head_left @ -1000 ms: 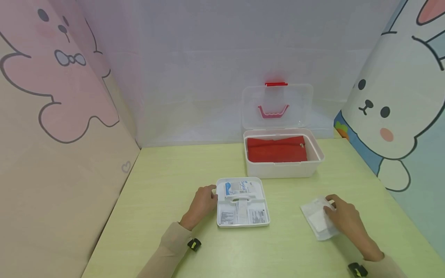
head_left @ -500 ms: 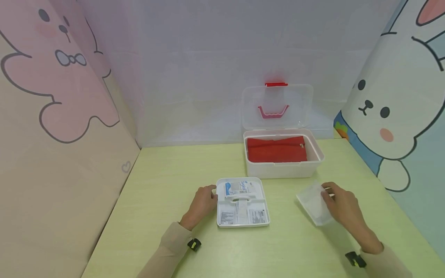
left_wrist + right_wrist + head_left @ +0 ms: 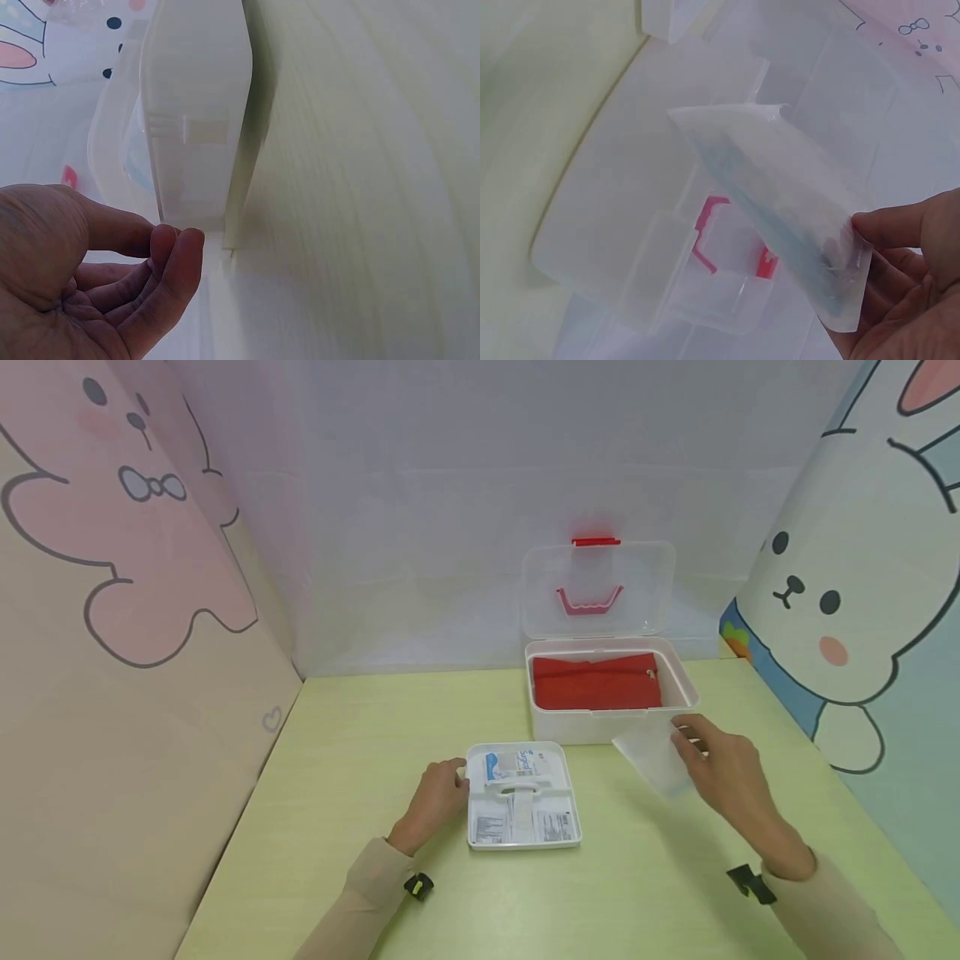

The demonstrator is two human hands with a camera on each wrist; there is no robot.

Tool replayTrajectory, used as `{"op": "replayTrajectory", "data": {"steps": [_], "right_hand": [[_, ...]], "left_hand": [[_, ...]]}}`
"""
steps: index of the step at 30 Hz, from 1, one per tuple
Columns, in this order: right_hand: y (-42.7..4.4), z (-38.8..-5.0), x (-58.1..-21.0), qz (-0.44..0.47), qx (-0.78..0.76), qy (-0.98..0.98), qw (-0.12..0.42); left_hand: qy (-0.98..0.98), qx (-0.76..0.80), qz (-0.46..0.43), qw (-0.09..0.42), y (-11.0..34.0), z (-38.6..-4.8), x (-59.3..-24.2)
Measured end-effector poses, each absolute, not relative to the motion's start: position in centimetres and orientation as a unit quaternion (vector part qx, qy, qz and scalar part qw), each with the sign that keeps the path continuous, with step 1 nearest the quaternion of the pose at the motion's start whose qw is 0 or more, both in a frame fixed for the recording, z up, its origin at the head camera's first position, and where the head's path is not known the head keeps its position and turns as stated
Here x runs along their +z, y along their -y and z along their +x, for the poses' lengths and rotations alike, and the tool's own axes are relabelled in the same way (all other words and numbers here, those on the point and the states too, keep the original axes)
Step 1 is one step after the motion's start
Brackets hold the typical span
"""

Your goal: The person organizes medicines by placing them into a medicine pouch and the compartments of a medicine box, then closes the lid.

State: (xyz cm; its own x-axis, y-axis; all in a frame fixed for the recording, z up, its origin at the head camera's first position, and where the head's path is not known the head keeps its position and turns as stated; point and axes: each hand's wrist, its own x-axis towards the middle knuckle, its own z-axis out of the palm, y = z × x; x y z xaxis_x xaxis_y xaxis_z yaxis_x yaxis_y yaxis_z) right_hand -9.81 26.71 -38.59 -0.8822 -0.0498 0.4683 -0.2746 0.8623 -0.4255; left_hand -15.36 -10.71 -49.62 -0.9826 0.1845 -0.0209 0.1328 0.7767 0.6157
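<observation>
My right hand (image 3: 729,781) pinches a flat white packet (image 3: 651,758) by its edge, raised above the table in front of the box. Up close in the right wrist view, the packet (image 3: 780,202) looks like a sealed sterile pouch with a pale blue layer inside. At the left side of a shallow white tray (image 3: 477,810), my left hand (image 3: 433,802) pinches the rim with thumb and finger; the left wrist view shows the tray's side wall (image 3: 199,127). Several printed packets (image 3: 557,827) and a blue-and-white packet (image 3: 513,766) lie in the tray, around its central handle.
Behind the tray stands a white box (image 3: 611,727) with a folded red cloth (image 3: 596,685) inside. Its clear lid (image 3: 637,581) is raised, leaning back, with a pink handle (image 3: 590,607). Printed curtains border the pale table (image 3: 375,718) at the back and sides.
My right hand has lifted the white packet off the table and carried it up, forward and left toward the box. My left hand and the tray have stayed in place.
</observation>
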Motion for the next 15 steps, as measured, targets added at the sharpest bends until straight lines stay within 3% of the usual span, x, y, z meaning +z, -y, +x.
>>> {"op": "replayTrajectory", "data": {"steps": [15], "right_hand": [[-19.5, -12.2, -37.5, 0.224, 0.217, 0.903, 0.296]], "left_hand": [[-0.944, 0.317, 0.084, 0.036, 10.7, -15.5, -49.8]]}}
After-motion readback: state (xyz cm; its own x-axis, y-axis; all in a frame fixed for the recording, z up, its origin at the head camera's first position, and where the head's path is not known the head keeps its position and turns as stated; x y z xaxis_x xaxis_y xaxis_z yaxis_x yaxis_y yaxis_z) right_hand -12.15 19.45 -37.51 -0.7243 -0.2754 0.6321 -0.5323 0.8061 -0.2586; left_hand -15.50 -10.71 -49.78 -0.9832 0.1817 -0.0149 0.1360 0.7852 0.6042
